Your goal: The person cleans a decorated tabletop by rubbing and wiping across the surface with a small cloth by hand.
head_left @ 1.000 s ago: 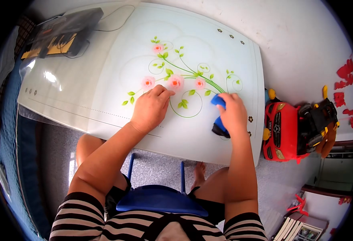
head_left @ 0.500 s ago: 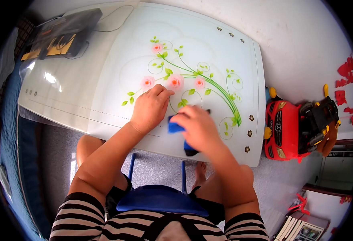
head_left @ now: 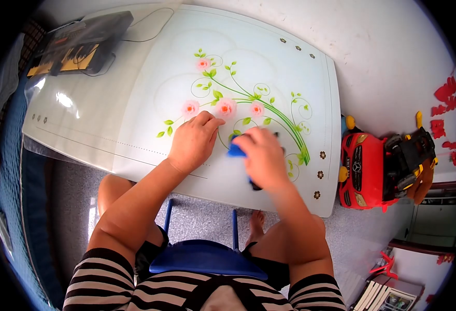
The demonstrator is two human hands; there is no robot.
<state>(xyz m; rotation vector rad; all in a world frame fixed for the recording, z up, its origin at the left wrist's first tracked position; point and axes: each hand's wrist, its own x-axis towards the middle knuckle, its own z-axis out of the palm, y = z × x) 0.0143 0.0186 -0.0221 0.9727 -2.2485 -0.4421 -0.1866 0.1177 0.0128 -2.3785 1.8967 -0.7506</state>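
My right hand (head_left: 265, 159), slightly blurred, is closed over a blue and black object (head_left: 236, 149) on the tabletop. Blue shows left of the fingers, and dark parts show beyond and below the hand. Its kind is not clear, since the hand covers most of it. My left hand (head_left: 194, 141) rests on the white table (head_left: 166, 57) to the left, fingers bent and together near a printed pink flower. Whatever may be under those fingers is hidden. Printed green stems and leaves run across the tabletop around both hands.
A covered keyboard (head_left: 77, 49) with a cable stands at the table's far left. Beyond the right edge is a red toy car (head_left: 365, 168) with other toys piled on it. A blue stool (head_left: 207, 256) is below me, and books (head_left: 386, 295) lie at lower right.
My right hand has moved to the right and slightly away from me, with the blue and black object in it. My left hand has stayed in place.
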